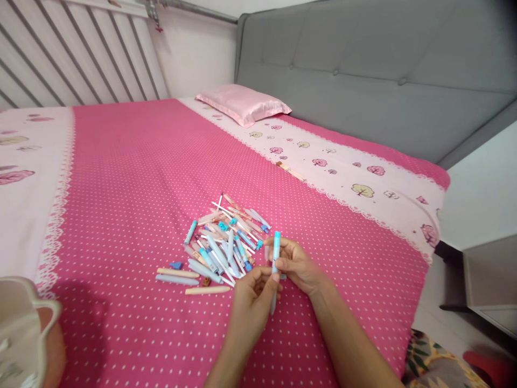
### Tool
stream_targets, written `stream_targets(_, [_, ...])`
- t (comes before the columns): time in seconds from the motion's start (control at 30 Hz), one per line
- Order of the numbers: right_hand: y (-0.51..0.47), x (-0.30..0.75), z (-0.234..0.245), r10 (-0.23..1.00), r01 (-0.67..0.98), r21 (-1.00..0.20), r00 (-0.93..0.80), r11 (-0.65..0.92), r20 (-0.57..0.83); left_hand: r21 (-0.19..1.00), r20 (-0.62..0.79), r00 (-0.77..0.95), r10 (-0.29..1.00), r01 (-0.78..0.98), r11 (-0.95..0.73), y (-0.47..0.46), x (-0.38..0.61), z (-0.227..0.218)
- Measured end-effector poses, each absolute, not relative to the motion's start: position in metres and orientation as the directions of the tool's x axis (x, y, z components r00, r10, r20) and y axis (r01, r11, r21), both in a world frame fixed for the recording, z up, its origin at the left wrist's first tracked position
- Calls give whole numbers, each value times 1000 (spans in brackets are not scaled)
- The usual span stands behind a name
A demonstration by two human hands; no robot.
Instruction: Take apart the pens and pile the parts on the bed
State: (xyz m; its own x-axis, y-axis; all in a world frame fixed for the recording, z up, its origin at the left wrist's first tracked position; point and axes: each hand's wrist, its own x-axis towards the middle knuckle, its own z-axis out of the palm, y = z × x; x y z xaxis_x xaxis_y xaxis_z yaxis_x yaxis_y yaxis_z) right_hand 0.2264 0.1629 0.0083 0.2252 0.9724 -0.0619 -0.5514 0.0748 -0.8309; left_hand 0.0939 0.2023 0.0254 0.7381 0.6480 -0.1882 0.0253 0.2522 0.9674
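Note:
Above the bedspread, both hands grip a slim pen (277, 248) with a bright blue upper end and a paler lower part. My right hand (301, 265) pinches its upper half between thumb and fingers. Lower down on the same pen, my left hand (256, 293) is closed, with a greyish tapered end showing below the thumb. Just left of the hands lies a loose pile of pen parts (230, 245): pale blue and peach barrels, white thin sticks and small blue pieces. A peach barrel (207, 290) rests at the pile's near edge.
Pink dotted bedding (133, 178) covers the bed. A brown-ended pen (291, 171) lies beyond the pile. A pink pillow (244, 103) sits before the grey headboard (375, 70). At lower left stands a cream container (20, 328) with white pieces inside.

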Motion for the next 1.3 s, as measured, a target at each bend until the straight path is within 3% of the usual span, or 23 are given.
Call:
stream_targets(0.33, [163, 228, 8, 987, -549, -831, 158, 85, -4, 960, -221, 719, 659, 40, 277, 203, 93, 31])
stream_targets(0.63, [161, 227, 11, 985, -568, -823, 154, 29, -72, 956, -231, 714, 661, 39, 291, 202, 92, 29])
stream_targets(1.03, [162, 228, 8, 985, -569, -821, 167, 54, -51, 968, -182, 739, 649, 19, 250, 202, 94, 28])
stream_targets(1.3, [161, 228, 11, 991, -583, -812, 123, 35, -46, 956, -234, 717, 657, 48, 289, 202, 91, 30])
